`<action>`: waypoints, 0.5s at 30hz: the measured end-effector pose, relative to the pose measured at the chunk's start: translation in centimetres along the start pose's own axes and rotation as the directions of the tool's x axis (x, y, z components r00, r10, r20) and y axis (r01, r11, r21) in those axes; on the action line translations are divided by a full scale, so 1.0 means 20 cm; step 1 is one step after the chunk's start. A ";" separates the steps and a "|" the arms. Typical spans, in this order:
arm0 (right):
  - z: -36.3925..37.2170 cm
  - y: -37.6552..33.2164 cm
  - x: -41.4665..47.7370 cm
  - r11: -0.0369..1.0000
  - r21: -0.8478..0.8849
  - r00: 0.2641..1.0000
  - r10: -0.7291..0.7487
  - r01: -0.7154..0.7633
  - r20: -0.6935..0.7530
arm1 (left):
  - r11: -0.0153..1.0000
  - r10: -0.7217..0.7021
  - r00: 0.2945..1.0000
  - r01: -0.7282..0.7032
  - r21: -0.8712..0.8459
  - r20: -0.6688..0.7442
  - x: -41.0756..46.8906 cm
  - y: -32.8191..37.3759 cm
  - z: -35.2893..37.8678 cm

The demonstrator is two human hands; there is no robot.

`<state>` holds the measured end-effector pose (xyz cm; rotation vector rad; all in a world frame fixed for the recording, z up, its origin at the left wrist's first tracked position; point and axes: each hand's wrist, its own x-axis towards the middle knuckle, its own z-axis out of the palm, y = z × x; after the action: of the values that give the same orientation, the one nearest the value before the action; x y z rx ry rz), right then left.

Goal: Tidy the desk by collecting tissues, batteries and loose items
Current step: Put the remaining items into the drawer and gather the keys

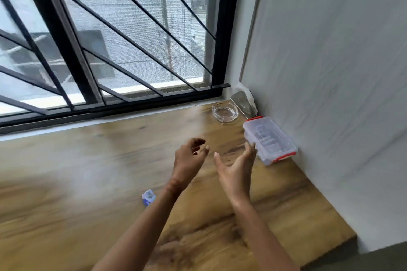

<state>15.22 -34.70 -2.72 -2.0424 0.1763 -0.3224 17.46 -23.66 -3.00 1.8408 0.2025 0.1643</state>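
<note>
Small blue-and-white wad (148,197), crumpled, soft-looking, maybe tissue or a wrapper, too blurred to tell. It lies on the counter (88,171) just left of the left forearm, near the front, well apart from everything else.

Clear plastic box (270,140): rectangular, rounded corners, lid on, red clip latches at both short ends, moulded ribs showing through the lid. Contents can't be made out. It sits on the counter's right side, close against the wall (330,50).

Left hand (189,158): raised over the counter, back of hand to the camera, fingers loosely curled, grip slack and holding nothing. Right hand (236,168): palm turned inward and up, fingers stretched out, grip wide and holding nothing. Its fingertips (251,147) reach the box's near-left edge; contact can't be confirmed.

Glass ashtray (225,112): clear, thick, round with notched rim, on the counter beyond the box, near the back corner. Crumpled clear wrapper (245,99), shiny and creased, wedged in that corner behind the ashtray.

Counter: wood-grain top, light brown with darker streaks, smooth. Wall: white, faint vertical texture. Window (132,28): black metal frame with diagonal bars, mesh screen behind.
</note>
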 end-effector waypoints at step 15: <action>0.50 -0.50 -1.04 0.969 0.178 0.880 -0.230 0.169 0.417 | 0.999 -0.030 0.920 0.043 0.023 -0.391 -0.90 -0.24 -1.08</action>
<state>-1.66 -16.19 -1.44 -1.9446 -0.3285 0.0051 -5.04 -6.24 -1.86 1.8190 0.5205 0.5074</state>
